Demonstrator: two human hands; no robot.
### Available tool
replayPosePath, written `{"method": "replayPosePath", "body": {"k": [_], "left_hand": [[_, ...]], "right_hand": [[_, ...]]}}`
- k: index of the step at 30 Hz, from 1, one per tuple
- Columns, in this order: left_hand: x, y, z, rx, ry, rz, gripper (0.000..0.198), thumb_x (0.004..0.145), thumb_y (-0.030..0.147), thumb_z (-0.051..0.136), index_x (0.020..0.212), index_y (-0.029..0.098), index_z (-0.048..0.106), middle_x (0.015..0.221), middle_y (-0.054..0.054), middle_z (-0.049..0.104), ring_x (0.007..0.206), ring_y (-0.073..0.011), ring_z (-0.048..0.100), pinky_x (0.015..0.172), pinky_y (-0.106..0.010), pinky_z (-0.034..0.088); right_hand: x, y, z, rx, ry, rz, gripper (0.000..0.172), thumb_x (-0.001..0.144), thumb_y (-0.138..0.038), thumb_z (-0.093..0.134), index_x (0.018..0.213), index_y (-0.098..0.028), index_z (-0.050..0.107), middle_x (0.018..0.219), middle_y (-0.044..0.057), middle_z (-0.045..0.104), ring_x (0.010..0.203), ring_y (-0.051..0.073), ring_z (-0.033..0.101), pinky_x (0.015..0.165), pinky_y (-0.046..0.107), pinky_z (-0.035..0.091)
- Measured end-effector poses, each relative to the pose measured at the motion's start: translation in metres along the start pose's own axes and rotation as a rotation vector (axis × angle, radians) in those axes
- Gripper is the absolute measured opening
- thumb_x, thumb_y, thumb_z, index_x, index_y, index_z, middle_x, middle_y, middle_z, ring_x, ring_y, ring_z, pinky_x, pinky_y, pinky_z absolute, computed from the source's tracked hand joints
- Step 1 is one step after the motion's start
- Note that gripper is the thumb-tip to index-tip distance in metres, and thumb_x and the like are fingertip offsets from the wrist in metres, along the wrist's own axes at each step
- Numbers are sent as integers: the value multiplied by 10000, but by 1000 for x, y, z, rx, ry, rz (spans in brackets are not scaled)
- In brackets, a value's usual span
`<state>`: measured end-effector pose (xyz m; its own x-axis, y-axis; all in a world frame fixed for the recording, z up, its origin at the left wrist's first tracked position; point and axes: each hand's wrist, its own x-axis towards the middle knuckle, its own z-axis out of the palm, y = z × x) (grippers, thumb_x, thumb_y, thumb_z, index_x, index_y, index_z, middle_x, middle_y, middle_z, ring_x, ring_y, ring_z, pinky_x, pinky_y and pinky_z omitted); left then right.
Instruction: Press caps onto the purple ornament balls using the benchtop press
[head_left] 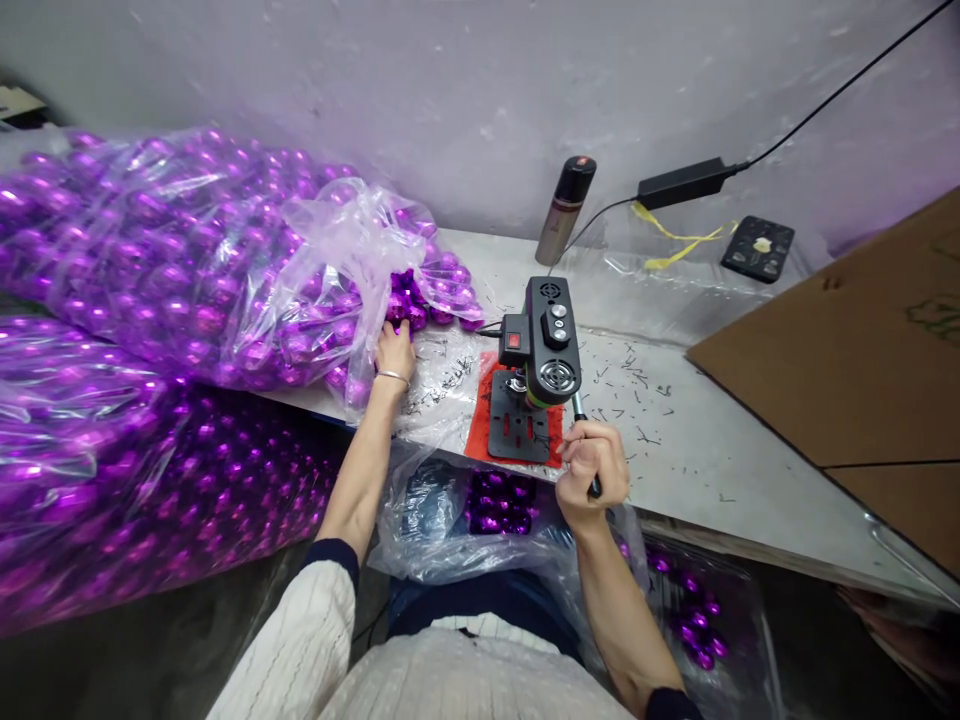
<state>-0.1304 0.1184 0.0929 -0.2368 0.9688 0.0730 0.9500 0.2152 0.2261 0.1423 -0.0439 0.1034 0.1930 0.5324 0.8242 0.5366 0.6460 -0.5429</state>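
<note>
My left hand reaches into the mouth of a clear plastic bag packed with shiny purple balls. Its fingertips are at the balls, partly hidden, so I cannot make out whether one is gripped. My right hand is wrapped round the black handle of a small black press machine. This machine has round vents, knobs and a red switch, and its slotted base plate rests on a red cloth.
A spray can stands by the wall, near a black power adapter and a dark square box. Cardboard leans at the right. Dark scraps litter the white table. More purple balls lie in plastic below the edge.
</note>
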Motion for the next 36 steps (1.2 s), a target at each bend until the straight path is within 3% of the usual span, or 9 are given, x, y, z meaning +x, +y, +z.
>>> {"method": "replayPosePath", "body": {"k": [3, 6, 10, 12, 14, 18, 22, 29, 36], "left_hand": [[-4, 0, 3, -179, 25, 21, 589, 892, 231, 651, 1454, 114, 521, 1382, -262, 543, 1263, -446, 578, 1066, -571, 446], [-19, -2, 5, -706, 35, 35, 578, 883, 341, 696, 1420, 182, 551, 1405, -187, 561, 1262, -364, 593, 1018, -470, 511], [-51, 2, 7, -1578, -301, -96, 520, 903, 444, 662, 1372, 243, 566, 1247, -91, 677, 1010, -224, 697, 786, -316, 572], [-69, 8, 10, -1812, -480, -211, 477, 864, 446, 720, 1264, 205, 621, 1121, -80, 715, 896, -193, 710, 710, -276, 559], [-85, 15, 16, -1900, -561, -291, 432, 807, 380, 800, 1158, 179, 649, 1033, -64, 727, 834, -165, 706, 661, -240, 533], [-111, 31, 31, -1866, -622, -308, 447, 700, 256, 884, 1075, 172, 656, 943, -22, 731, 725, -113, 674, 643, -214, 515], [-127, 46, 47, -1784, -648, -254, 470, 738, 394, 851, 1109, 187, 652, 954, -37, 750, 768, -157, 711, 772, -304, 578], [-139, 66, 67, -1301, -399, 69, 654, 767, 467, 835, 1311, 173, 621, 1259, -122, 721, 1193, -280, 668, 1093, -445, 492], [-132, 64, 72, -864, -150, 456, 652, 787, 477, 831, 1335, 190, 624, 1260, -131, 724, 1188, -305, 678, 1053, -472, 529]], "right_hand": [[-1, 1, 0, 0, -4, 2, 251, 950, -141, 469, 716, -212, 524, 779, 16, 592, 647, 132, 577, 556, 298, 449], [-1, 1, 0, 7, -9, -8, 248, 952, -146, 474, 717, -211, 523, 784, 14, 594, 641, 128, 578, 550, 292, 447], [5, -4, 1, 13, 9, -11, 264, 966, -149, 470, 714, -209, 520, 759, 6, 578, 645, 123, 579, 549, 279, 444], [12, -8, 2, 13, 26, -2, 281, 971, -141, 466, 702, -211, 511, 723, -1, 563, 660, 128, 587, 558, 275, 440], [20, -13, 2, 16, 38, 8, 302, 971, -131, 472, 681, -213, 496, 681, -8, 546, 670, 133, 591, 575, 277, 435], [33, -21, 2, 11, 38, 28, 323, 968, -124, 491, 660, -217, 475, 616, -23, 509, 667, 137, 589, 594, 281, 424], [36, -22, 0, -5, 25, 23, 325, 970, -124, 483, 659, -220, 471, 612, -22, 506, 673, 139, 590, 603, 286, 424], [30, -18, -3, -29, -26, 17, 299, 969, -140, 479, 681, -223, 486, 666, -5, 548, 686, 144, 590, 615, 296, 446], [27, -16, -4, -37, -29, -6, 271, 962, -142, 484, 704, -218, 516, 694, 0, 581, 693, 143, 586, 622, 291, 451]]}}
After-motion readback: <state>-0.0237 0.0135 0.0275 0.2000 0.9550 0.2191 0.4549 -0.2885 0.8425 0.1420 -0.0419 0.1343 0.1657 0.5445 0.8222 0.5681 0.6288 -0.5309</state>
